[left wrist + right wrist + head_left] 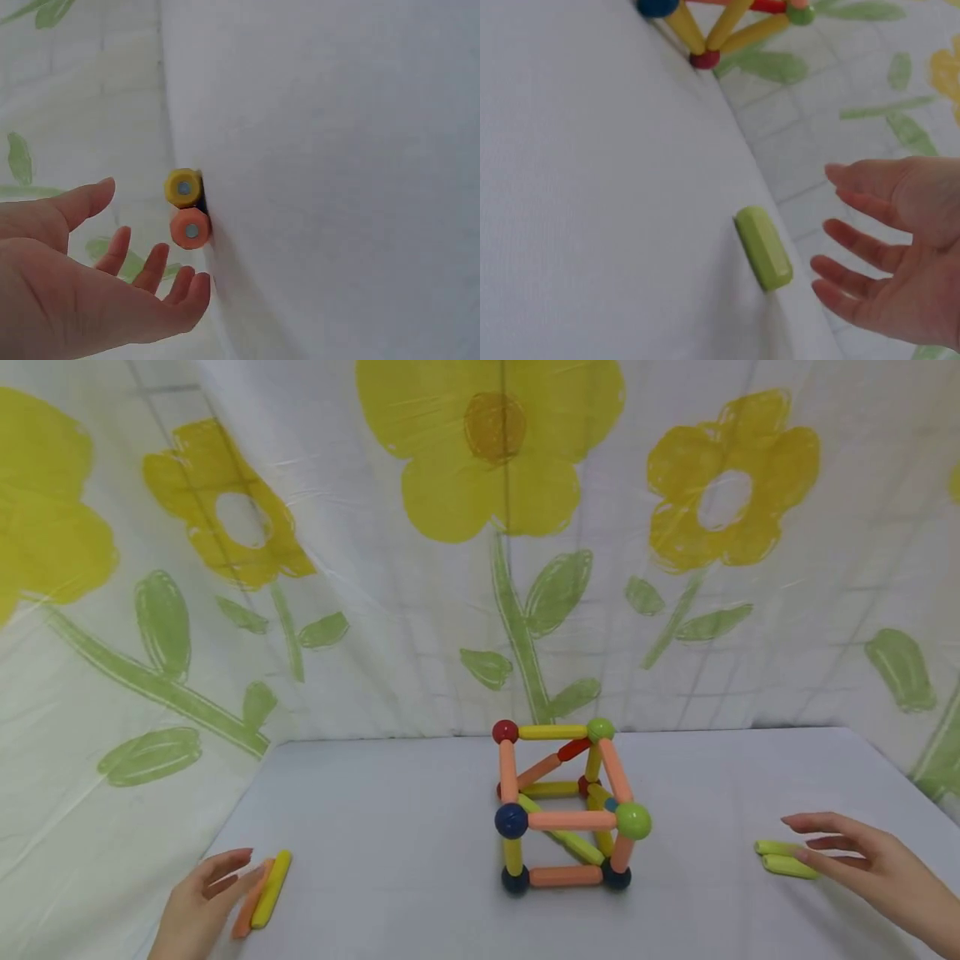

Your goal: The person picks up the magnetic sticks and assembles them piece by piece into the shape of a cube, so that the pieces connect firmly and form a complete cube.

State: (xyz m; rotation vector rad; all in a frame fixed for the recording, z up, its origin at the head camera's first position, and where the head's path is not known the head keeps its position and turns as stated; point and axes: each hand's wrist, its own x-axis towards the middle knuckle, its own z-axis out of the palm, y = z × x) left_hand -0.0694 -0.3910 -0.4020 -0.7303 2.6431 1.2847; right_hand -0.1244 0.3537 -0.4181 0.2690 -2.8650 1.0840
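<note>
At the left of the head view, my left hand (pixel 198 897) hovers beside an orange magnetic rod (pixel 249 906) and a yellow magnetic rod (pixel 272 890), which lie side by side. The left wrist view shows these fingers loosely bent and apart from both rod ends. On the other side, my right hand (pixel 873 867) is over two light green rods (pixel 789 867), its fingers spread and relaxed. From the right wrist, a gap separates that hand from a light green rod (pixel 763 249). Neither hand holds anything.
Between the hands stands a cube-shaped frame of magnetic rods and balls (pixel 572 821), with slanted rods across some sides. The white table (pixel 375 827) ends at a hanging cloth (pixel 420 635) printed with yellow flowers.
</note>
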